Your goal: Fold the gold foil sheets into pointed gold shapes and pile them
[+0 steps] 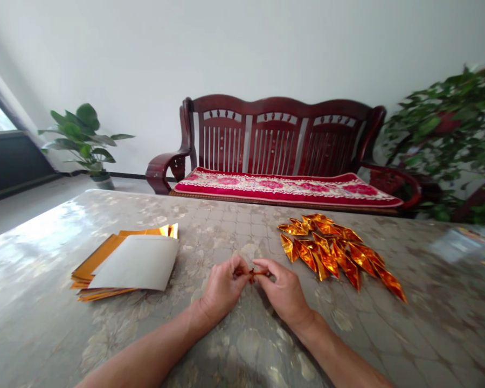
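Between my two hands is a small piece of folded gold foil paper (252, 275), mostly covered by the fingers. My left hand (226, 285) pinches its left end with thumb and forefinger. On the other side my right hand (283, 291) grips it the same way, and the fingertips of both hands nearly meet. A stack of foil paper sheets (101, 258), gold with a white sheet (135, 264) on top, lies to the left. To the right sits a pile of folded gold foil pieces (331, 248) with pointed ends.
The table (210, 345) has a glossy patterned cover. Behind it stands a dark red wooden bench (275, 134) with a red floral cushion (283, 186). A clear plastic bag (464, 245) lies at the right. Potted plants (84, 134) flank the bench.
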Tool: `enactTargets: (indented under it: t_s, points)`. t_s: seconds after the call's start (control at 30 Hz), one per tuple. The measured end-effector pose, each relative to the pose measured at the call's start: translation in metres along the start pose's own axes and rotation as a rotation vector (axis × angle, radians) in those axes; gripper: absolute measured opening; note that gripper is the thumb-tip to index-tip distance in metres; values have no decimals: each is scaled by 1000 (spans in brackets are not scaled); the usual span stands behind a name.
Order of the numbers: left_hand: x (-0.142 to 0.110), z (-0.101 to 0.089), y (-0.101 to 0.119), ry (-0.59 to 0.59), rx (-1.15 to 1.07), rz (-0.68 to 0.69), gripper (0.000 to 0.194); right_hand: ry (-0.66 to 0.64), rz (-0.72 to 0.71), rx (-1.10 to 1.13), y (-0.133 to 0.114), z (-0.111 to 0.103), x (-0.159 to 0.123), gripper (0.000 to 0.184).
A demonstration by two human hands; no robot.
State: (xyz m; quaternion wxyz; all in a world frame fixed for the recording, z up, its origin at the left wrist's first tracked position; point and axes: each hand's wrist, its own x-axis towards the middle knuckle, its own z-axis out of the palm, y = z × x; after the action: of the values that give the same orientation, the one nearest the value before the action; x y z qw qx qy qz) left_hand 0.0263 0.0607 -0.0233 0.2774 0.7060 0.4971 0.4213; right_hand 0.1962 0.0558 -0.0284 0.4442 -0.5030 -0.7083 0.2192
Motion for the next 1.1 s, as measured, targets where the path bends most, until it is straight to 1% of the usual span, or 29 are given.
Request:
enactTargets:
  t_s: [0.1, 0.17, 0.23, 0.4, 0.5, 0.57, 0.73, 0.87, 1.1]
  points:
    - [6, -1, -6, 28, -11, -15, 11, -46, 17, -12, 0, -6, 1, 44]
    - [8, -3, -9, 40, -23, -9, 9, -77, -13, -60, 0, -14, -1, 48]
    - [8, -5, -12, 40, -43, 8, 10, -99, -76, -113, 1, -22, -3, 49]
    - [6, -6, -14, -4, -55, 64, 13, -155, -297, -244, 3, -34, -2, 48]
    - [5, -6, -14, -11, -72, 84, 13, -204, -390, -265, 5, -36, 1, 40]
    - [4, -6, -15, -20, -88, 94, 14, -213, -426, -270, 6, -37, 3, 33]
    - [4, -8, -15, -62, -48, 131, 18, -202, -459, -318, 8, -37, 5, 22]
    - [7, -12, -16, -102, -42, 172, 20, -177, -481, -342, 10, -38, 5, 23]
    - [16, -21, -23, -222, -34, 257, 21, -167, -452, -314, 10, -39, 6, 22]
